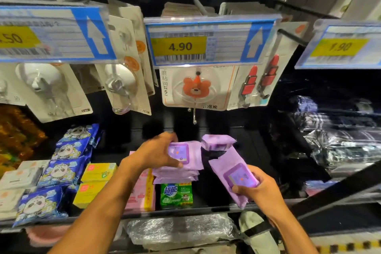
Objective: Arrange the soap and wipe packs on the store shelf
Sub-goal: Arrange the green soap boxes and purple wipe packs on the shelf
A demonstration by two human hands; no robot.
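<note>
**A:** In the head view, what do the two hands hold?

**B:** The left hand (162,150) is curled over the top of a stack of soft purple plastic wipe packs (177,173), thumb on the near edge, fingers on the far edge. I think it steadies the stack and squares it. The right hand (257,188) grips one more flat purple wipe pack with a lid label (231,173), tilted, just right of the stack. I cannot tell if they touch.

**A:** Why tilted?

**B:** Probably it is meant to go on the stack or beside it, so the purple packs sit together.

**A:** And around the hands?

**B:** Behind the right hand a third purple pack (217,142) lies on the dark store shelf (253,146). Nearer than the left hand stands a green soap pack (176,195). Beside the left wrist is a pink pack (142,194). Further left are yellow soap boxes (99,172) and blue panda-printed packs (61,171).

**A:** Does something stand in the way?

**B:** Above the hands hang white hook cards (195,89) and a yellow price tag (179,46). They hang low, so the hands must work under them. The stack looks soft and could slide.
</note>
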